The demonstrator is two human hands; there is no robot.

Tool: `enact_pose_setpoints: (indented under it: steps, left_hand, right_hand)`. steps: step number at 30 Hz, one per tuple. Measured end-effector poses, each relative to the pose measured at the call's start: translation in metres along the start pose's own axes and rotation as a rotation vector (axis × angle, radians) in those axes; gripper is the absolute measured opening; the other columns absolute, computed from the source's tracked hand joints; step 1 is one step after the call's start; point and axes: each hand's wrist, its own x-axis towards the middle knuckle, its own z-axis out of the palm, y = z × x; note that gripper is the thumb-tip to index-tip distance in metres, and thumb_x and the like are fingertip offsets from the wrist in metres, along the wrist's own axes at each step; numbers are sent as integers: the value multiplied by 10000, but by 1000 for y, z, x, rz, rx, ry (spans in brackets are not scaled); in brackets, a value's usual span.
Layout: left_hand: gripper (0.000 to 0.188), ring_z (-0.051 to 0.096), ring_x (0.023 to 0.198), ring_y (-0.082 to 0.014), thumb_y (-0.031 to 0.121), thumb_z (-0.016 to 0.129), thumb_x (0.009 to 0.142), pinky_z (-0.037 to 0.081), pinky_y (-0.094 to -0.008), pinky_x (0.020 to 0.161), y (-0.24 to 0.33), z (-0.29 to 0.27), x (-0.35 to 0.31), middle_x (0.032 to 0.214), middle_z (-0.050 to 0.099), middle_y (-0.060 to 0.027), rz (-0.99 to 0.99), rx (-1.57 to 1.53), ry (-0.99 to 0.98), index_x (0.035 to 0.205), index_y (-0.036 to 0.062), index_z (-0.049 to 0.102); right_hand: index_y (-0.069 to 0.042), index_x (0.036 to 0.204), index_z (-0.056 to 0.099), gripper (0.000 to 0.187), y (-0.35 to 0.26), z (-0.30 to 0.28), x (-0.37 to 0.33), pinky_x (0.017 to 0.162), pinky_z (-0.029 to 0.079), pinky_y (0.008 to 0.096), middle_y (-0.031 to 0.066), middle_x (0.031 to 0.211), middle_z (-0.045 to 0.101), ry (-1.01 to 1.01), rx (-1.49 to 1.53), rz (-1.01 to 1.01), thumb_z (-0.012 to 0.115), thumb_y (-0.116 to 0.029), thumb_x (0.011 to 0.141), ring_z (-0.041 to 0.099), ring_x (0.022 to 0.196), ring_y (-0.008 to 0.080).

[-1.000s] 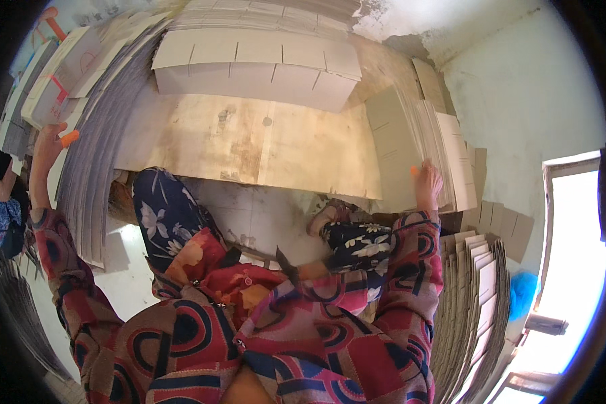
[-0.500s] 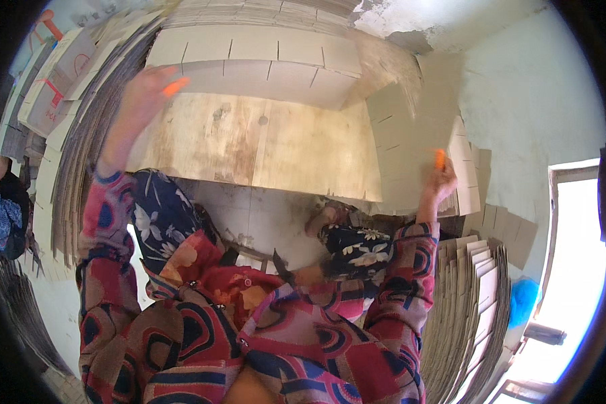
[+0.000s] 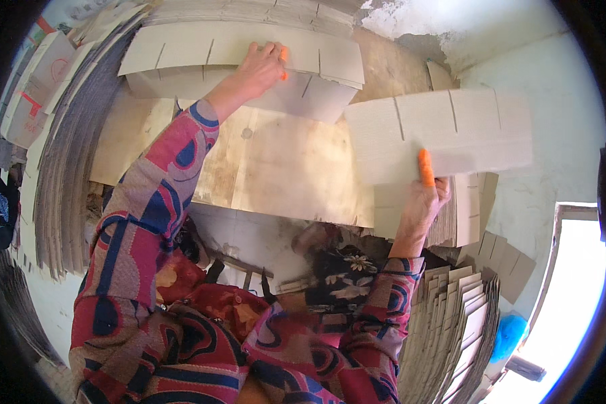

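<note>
Near the far side of a wooden board (image 3: 276, 161), my left hand (image 3: 259, 71) rests over a long slotted cardboard strip (image 3: 175, 44), its bent fingers closed at the strip's near edge. Another slotted piece shows beneath that strip. To the right, my right hand (image 3: 425, 202) grips a slotted cardboard sheet (image 3: 464, 128) by its near edge; one finger lies on top and the others are partly hidden. The sheet is raised above a stack of cardboard (image 3: 466, 209), its slots opening along the far edge. Orange covers sit on fingers of both hands.
Tall cardboard stacks (image 3: 71, 182) stand at the left, beside a box with red marks (image 3: 37, 101). More slotted pieces (image 3: 451, 323) are packed upright at the lower right. A blue bag (image 3: 510, 337) lies near a bright doorway (image 3: 572, 289). Behind the board, cardboard lies piled.
My left hand has moved right from the strip's left end to its middle. The sheet in my right hand has swung from upright to lying across, farther to the right.
</note>
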Motion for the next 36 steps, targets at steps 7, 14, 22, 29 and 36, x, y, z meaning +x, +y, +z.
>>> enact_pose_setpoints:
  steps: [7, 14, 22, 29, 36]
  left_hand:
    - [136, 554, 889, -245, 75, 561, 765, 474, -356, 773, -6, 8, 13, 842, 614, -101, 98, 42, 59, 867, 2, 611]
    - [49, 581, 822, -274, 67, 582, 775, 488, -387, 712, -21, 11, 18, 787, 618, -89, -111, -407, 188, 782, 25, 606]
    - [103, 549, 810, -257, 34, 597, 757, 504, -362, 700, -30, -8, 20, 824, 587, -69, -76, -582, 154, 857, 30, 622]
    - [470, 507, 972, -229, 56, 581, 742, 510, -317, 772, 17, -48, 0, 1200, 515, -81, 335, -226, 147, 1200, -34, 527]
    - [481, 516, 966, -216, 80, 590, 706, 506, -304, 758, 41, -58, -32, 1203, 522, -135, 409, -46, 118, 1152, -96, 555]
  right_hand:
    - [3, 822, 612, 23, 7, 35, -11, 394, 345, 207, 16, 619, 573, -133, -235, -8, 615, 26, 820, 446, 417, 63]
    - [57, 995, 633, 268, 18, 42, -21, 392, 412, 226, 99, 632, 617, -224, -95, 49, 402, 2, 871, 570, 437, 140]
    - [49, 757, 512, 128, 18, 56, -30, 345, 384, 233, 122, 472, 545, -223, -157, 120, 423, 61, 848, 551, 397, 134]
    - [41, 695, 439, 142, 13, 61, -36, 343, 396, 245, 145, 449, 527, -170, -232, 128, 366, 115, 792, 543, 377, 150]
    - [78, 749, 481, 124, 15, 61, -38, 346, 402, 251, 133, 461, 541, -192, -229, 135, 366, 118, 771, 532, 370, 143]
